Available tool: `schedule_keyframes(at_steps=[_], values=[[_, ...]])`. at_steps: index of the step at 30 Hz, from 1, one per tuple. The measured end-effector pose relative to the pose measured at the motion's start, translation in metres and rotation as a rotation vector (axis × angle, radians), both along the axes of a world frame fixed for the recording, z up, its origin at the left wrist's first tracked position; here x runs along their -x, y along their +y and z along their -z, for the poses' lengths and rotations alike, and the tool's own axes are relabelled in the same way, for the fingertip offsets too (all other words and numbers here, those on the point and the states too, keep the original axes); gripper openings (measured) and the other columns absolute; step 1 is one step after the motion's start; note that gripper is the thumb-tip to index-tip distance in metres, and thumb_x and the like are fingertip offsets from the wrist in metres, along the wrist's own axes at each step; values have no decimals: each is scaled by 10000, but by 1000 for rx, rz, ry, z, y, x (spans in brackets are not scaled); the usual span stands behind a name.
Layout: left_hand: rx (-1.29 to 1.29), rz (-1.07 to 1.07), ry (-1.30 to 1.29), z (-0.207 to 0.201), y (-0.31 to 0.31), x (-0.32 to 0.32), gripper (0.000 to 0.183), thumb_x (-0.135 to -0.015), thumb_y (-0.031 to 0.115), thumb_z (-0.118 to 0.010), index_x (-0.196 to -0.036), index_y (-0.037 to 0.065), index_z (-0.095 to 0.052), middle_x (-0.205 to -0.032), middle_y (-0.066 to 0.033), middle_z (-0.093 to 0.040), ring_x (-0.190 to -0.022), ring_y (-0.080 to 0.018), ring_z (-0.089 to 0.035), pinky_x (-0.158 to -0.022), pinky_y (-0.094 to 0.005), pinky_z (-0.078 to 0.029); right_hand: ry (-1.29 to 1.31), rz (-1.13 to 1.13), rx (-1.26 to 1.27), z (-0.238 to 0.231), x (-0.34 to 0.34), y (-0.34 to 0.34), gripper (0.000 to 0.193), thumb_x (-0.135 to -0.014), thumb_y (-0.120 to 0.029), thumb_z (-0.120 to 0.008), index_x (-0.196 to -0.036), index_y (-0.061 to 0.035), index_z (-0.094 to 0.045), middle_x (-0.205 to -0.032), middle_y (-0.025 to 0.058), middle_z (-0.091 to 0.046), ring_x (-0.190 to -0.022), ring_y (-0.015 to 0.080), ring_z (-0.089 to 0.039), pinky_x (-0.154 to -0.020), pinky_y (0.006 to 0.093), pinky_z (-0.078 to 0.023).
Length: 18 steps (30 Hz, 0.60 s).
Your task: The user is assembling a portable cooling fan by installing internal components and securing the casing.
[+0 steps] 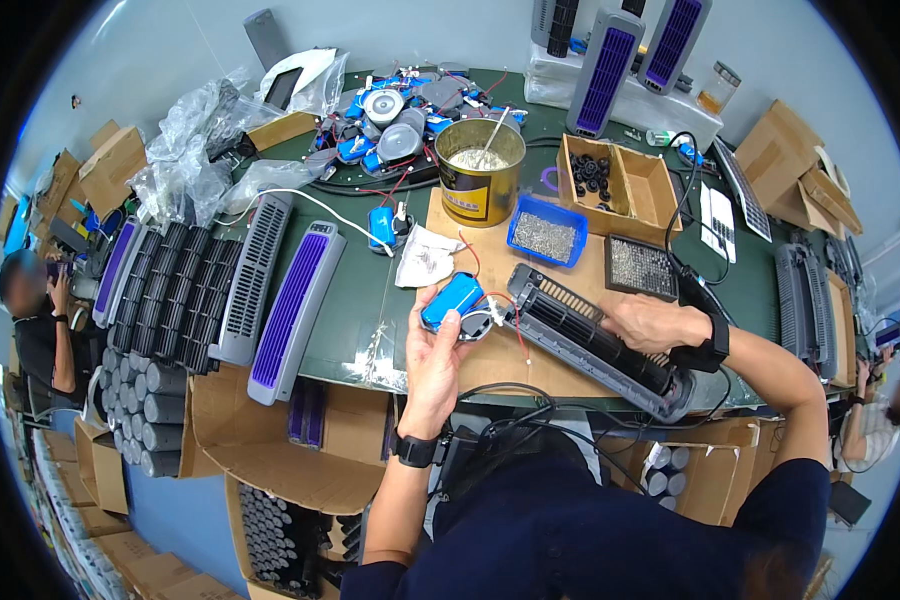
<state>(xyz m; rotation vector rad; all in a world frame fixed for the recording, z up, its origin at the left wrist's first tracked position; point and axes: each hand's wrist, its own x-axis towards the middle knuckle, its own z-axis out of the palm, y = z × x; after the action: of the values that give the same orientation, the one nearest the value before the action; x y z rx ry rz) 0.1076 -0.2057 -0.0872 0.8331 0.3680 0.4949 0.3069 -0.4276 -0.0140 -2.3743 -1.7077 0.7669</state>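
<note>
My left hand (435, 352) is closed round a blue-wrapped battery pack (452, 301) joined to a round grey motor part (475, 325) with red and white wires. Just right of it, a dark grey tower-fan housing (555, 345) lies open and slanted on the brown board (590, 270). A black ribbed fan roller (615, 352) rests along the inside of the housing. My right hand (652, 325) curls its fingers over the far edge of the housing, by the roller; its fingertips are partly hidden. A crumpled white cloth (430, 258) lies beyond my left hand.
Behind the board edge stand a tin (480, 180), a blue tray of small metal parts (547, 232), a wooden box (620, 185) and a black tray (641, 268). Battery-motor units (395, 120) pile up far off. Purple-grilled fan fronts (295, 310) lie left. Cables (530, 405) cross the near edge.
</note>
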Motion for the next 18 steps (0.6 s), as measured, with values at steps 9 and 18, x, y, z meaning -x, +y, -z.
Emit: schedule_keyframes(at_steps=[9, 18], values=[[47, 73, -3, -2, 1, -28, 528, -984, 160, -552, -1431, 99, -278, -1313, -132, -498, -1136, -234, -579, -937, -408, -537, 70, -116, -537, -39, 31, 82, 553, -691, -10, -755, -1205, -66, -558, -1188, 114, -560, -1087, 329, -566, -889, 395, -498], [-97, 64, 37, 8, 2, -45, 574, -964, 109, -574, -1413, 79, -218, -1273, -149, -493, -1089, -179, -574, -817, -313, -563, -117, -137, -792, 5, 27, 104, 291, -733, 11, -685, -1014, -57, -650, -982, 88, -608, -867, 283, -618, -741, 370, -527]])
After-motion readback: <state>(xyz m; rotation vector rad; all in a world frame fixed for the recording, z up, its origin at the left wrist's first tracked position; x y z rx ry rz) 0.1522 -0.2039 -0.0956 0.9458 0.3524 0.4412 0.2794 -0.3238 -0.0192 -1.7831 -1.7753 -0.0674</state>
